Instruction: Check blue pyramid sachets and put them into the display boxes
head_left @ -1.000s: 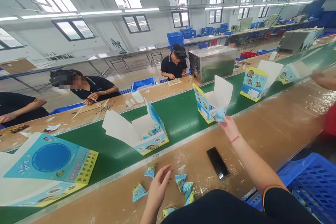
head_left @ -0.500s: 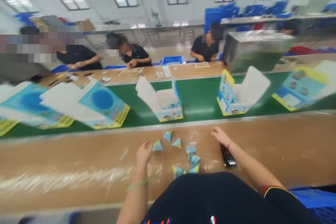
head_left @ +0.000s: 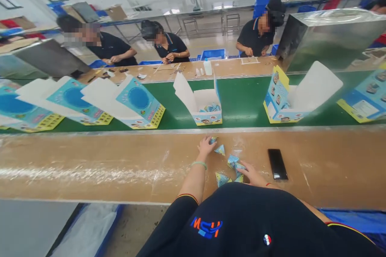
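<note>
Small blue-and-yellow triangular packets lie on the brown tabletop in front of me. My left hand [head_left: 206,146] has its fingers curled against a triangular packet [head_left: 213,140] near the table's far edge; its palm is hidden. Just right of it lies another packet [head_left: 220,150]. My right hand [head_left: 253,174] reaches in from the right, fingers apart and touching a packet [head_left: 239,167] in the cluster. Beside that one sit a further packet [head_left: 232,161] and, closer to my body, a packet [head_left: 222,179].
A black phone [head_left: 278,164] lies right of my right hand. Beyond the table, a green conveyor belt [head_left: 241,96] carries open printed cartons, including a carton [head_left: 208,119] with packets inside. Co-workers sit at the far bench [head_left: 187,71]. A metal housing [head_left: 325,40] stands over the belt.
My left hand has moved away from me to the far packet; the packet it was beside no longer shows. My right hand has left the phone and come to the packet cluster. The view has shifted.
</note>
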The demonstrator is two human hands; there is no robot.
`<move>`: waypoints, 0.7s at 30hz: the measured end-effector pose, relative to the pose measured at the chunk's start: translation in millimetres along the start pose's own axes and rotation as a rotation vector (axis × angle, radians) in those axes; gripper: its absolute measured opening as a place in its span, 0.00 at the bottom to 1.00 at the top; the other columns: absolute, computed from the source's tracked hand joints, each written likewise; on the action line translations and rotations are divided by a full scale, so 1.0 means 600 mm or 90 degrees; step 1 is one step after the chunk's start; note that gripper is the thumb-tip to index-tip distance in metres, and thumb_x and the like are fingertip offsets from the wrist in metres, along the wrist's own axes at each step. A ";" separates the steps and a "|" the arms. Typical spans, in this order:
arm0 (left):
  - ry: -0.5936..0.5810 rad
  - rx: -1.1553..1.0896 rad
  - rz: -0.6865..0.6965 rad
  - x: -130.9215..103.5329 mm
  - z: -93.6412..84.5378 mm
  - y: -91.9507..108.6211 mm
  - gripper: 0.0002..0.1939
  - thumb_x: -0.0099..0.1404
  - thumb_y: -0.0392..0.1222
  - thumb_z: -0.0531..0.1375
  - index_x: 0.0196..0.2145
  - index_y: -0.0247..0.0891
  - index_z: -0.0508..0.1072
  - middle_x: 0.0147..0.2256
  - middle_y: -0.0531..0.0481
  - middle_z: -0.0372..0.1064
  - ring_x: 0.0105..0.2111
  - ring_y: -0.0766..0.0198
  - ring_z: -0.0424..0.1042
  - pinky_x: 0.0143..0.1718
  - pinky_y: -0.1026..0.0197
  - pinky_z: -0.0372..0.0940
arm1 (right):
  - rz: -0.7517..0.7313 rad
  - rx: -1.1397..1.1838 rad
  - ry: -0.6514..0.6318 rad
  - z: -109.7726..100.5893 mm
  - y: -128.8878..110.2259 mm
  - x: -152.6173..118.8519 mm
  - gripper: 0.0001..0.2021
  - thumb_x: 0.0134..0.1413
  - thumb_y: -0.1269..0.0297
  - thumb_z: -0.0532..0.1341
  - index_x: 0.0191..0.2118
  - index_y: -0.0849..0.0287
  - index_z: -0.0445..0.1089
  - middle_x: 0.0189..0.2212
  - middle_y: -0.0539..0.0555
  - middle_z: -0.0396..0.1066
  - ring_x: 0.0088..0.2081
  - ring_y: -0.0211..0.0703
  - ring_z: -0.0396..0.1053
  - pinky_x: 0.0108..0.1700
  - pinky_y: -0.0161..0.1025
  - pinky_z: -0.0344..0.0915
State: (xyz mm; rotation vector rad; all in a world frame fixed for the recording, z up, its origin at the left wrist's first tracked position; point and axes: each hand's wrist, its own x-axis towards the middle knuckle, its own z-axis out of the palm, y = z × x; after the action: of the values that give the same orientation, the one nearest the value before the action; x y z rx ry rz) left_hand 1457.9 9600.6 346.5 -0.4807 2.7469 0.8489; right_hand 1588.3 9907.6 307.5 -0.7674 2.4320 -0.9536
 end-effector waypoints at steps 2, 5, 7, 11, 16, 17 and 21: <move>-0.039 0.003 0.055 -0.008 0.022 0.023 0.23 0.61 0.50 0.62 0.54 0.47 0.73 0.59 0.44 0.66 0.60 0.48 0.61 0.60 0.49 0.55 | -0.004 -0.019 -0.002 -0.010 0.002 -0.025 0.33 0.50 0.56 0.68 0.63 0.52 0.65 0.66 0.64 0.57 0.65 0.59 0.56 0.64 0.54 0.56; -0.062 -0.003 0.099 -0.047 0.059 0.051 0.17 0.62 0.45 0.62 0.49 0.44 0.76 0.54 0.45 0.70 0.55 0.53 0.66 0.57 0.55 0.58 | 0.035 -0.057 0.002 -0.014 -0.005 -0.044 0.35 0.50 0.59 0.69 0.64 0.57 0.63 0.61 0.68 0.63 0.60 0.59 0.63 0.60 0.52 0.61; -0.053 -0.010 0.093 -0.086 0.085 0.063 0.14 0.63 0.45 0.61 0.46 0.43 0.77 0.52 0.43 0.71 0.54 0.52 0.66 0.56 0.53 0.58 | 0.051 -0.071 0.017 -0.010 -0.013 -0.044 0.33 0.52 0.60 0.67 0.64 0.59 0.63 0.60 0.69 0.63 0.59 0.60 0.63 0.58 0.53 0.61; -0.033 -0.053 0.072 -0.157 0.125 0.076 0.10 0.62 0.44 0.61 0.41 0.42 0.79 0.48 0.44 0.74 0.51 0.53 0.69 0.54 0.54 0.59 | 0.058 -0.106 0.040 -0.003 -0.028 -0.028 0.17 0.59 0.65 0.60 0.53 0.59 0.72 0.56 0.66 0.66 0.55 0.58 0.63 0.57 0.53 0.59; -0.008 -0.142 0.075 -0.175 0.128 0.072 0.06 0.57 0.42 0.63 0.32 0.41 0.80 0.39 0.45 0.77 0.45 0.54 0.72 0.50 0.56 0.62 | 0.082 -0.147 0.060 -0.013 -0.035 -0.014 0.10 0.61 0.64 0.57 0.37 0.59 0.75 0.44 0.64 0.73 0.46 0.53 0.67 0.49 0.48 0.62; 0.005 -0.163 0.074 -0.169 0.124 0.070 0.06 0.57 0.43 0.62 0.29 0.40 0.79 0.37 0.44 0.76 0.44 0.52 0.72 0.49 0.56 0.62 | 0.092 -0.153 0.065 -0.015 -0.037 -0.011 0.09 0.61 0.63 0.58 0.37 0.59 0.75 0.43 0.63 0.73 0.45 0.53 0.68 0.48 0.46 0.63; 0.031 -0.267 0.064 -0.141 0.106 0.065 0.17 0.55 0.53 0.61 0.18 0.40 0.70 0.23 0.49 0.68 0.35 0.52 0.72 0.41 0.55 0.64 | 0.145 -0.168 0.076 -0.022 -0.053 0.009 0.16 0.53 0.51 0.66 0.39 0.60 0.75 0.36 0.61 0.77 0.37 0.52 0.73 0.39 0.41 0.65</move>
State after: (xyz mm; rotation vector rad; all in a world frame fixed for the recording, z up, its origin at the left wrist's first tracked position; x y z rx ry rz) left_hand 1528.8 9688.3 341.0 -0.4403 2.6515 1.4681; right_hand 1587.7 9891.4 338.2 -0.5122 2.7151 -0.6154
